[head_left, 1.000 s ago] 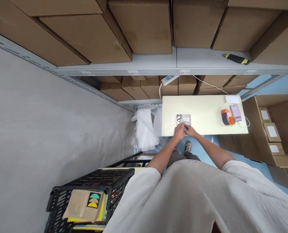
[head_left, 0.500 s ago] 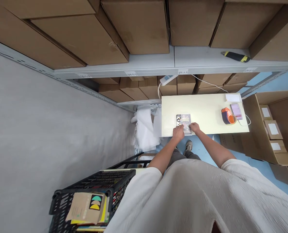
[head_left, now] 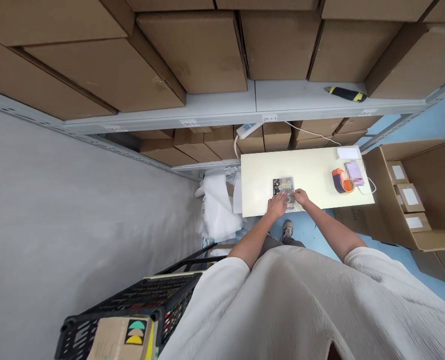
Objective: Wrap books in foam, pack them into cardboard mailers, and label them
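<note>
A dark, printed flat item (head_left: pixel 282 186) with a clear, shiny cover lies near the front edge of the pale yellow table (head_left: pixel 260 175). My left hand (head_left: pixel 277 205) rests on its lower left part with the fingers spread over the surface. At its right edge, my right hand (head_left: pixel 300 196) has its fingers closed on the clear cover. An orange and purple roll-shaped object (head_left: pixel 343 181) stands farther right on the table, beside a blurred purple item (head_left: pixel 354 172) and a white box (head_left: pixel 348 153).
Shelves (head_left: pixel 222 107) with cardboard boxes run behind the table; a yellow-black cutter (head_left: pixel 346 94) lies on one. A large open carton (head_left: pixel 383 200) stands right. A black crate (head_left: pixel 132 300) with books is lower left, white wrapping (head_left: pixel 216 207) beyond it.
The view has shifted slightly, moving the table and shelves left in the picture. The item's dark print shows more plainly under the clear cover, and my left hand lies flatter on it.
</note>
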`<move>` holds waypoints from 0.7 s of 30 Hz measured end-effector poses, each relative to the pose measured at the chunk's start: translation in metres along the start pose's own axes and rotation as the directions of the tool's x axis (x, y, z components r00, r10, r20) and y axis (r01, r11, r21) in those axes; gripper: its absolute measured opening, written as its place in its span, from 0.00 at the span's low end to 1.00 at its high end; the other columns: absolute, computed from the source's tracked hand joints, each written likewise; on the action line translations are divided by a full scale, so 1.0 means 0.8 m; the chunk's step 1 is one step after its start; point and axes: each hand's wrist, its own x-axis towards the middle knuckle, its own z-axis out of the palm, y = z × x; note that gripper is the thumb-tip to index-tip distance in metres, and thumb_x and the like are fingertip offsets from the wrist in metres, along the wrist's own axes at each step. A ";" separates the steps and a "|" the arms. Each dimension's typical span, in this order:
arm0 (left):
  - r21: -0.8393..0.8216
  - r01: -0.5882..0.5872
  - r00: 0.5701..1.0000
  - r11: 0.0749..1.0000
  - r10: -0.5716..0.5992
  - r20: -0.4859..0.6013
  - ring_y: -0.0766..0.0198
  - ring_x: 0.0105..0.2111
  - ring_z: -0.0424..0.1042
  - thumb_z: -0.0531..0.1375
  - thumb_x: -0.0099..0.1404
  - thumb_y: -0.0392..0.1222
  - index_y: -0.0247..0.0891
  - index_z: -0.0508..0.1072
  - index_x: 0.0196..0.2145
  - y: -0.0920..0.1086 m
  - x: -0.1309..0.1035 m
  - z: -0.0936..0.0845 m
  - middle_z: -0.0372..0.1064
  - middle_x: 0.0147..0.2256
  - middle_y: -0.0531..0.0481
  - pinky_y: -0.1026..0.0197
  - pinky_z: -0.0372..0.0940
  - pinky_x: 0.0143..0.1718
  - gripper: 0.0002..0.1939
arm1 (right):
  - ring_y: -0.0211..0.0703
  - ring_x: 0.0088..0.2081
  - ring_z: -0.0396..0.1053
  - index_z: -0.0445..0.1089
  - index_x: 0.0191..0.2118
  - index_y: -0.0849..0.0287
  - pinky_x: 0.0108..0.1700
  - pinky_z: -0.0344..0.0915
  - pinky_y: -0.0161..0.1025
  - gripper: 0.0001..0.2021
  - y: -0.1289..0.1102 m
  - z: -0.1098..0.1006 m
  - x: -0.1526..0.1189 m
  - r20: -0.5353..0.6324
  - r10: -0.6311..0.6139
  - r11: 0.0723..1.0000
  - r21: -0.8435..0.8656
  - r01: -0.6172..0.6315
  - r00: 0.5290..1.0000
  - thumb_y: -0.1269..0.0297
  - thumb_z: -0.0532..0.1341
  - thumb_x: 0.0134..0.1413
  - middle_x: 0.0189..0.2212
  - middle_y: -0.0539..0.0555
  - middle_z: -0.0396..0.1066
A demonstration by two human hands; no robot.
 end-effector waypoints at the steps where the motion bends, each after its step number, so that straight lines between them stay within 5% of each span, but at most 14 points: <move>1: -0.023 -0.014 1.000 1.000 0.014 0.005 0.44 0.68 0.67 0.55 0.80 0.45 0.50 0.68 0.69 0.010 0.008 0.001 0.66 0.70 0.42 0.43 0.64 0.67 0.23 | 0.41 0.30 0.61 0.60 0.27 0.51 0.35 0.59 0.37 0.10 0.000 -0.014 0.001 -0.018 0.003 1.000 -0.008 -0.003 1.000 0.60 0.64 0.48 0.25 0.44 0.62; 7: -0.145 -0.021 0.999 0.989 0.026 0.033 0.43 0.65 0.70 0.56 0.79 0.57 0.50 0.75 0.63 0.078 0.046 0.005 0.69 0.66 0.43 0.44 0.66 0.65 0.21 | 0.42 0.32 0.66 0.63 0.31 0.51 0.36 0.63 0.37 0.09 -0.002 -0.092 0.001 -0.126 0.037 0.996 -0.073 -0.046 0.991 0.61 0.66 0.49 0.27 0.46 0.67; 11: -0.278 0.019 0.999 0.960 -0.011 0.031 0.44 0.63 0.74 0.60 0.76 0.62 0.44 0.76 0.59 0.099 0.054 -0.001 0.73 0.61 0.38 0.51 0.68 0.60 0.24 | 0.44 0.34 0.69 0.66 0.33 0.53 0.35 0.66 0.37 0.12 -0.012 -0.111 -0.007 -0.038 0.040 0.999 0.015 -0.040 0.998 0.52 0.65 0.60 0.28 0.50 0.71; 18: -0.544 0.166 0.983 0.822 -0.183 0.023 0.52 0.50 0.82 0.69 0.72 0.60 0.41 0.64 0.66 0.062 0.042 -0.017 0.81 0.53 0.41 0.58 0.70 0.48 0.34 | 0.45 0.37 0.75 0.72 0.36 0.55 0.42 0.74 0.40 0.27 -0.043 -0.077 -0.016 0.197 0.039 0.962 0.258 -0.091 0.980 0.34 0.57 0.70 0.35 0.56 0.77; 21: -0.544 0.225 0.962 0.808 -0.273 -0.007 0.52 0.49 0.82 0.69 0.73 0.52 0.43 0.67 0.61 0.032 0.035 -0.019 0.82 0.51 0.43 0.57 0.71 0.49 0.26 | 0.45 0.41 0.77 0.75 0.38 0.56 0.44 0.74 0.38 0.27 -0.053 -0.047 -0.017 0.305 -0.003 0.949 0.300 -0.093 0.952 0.35 0.56 0.71 0.40 0.58 0.79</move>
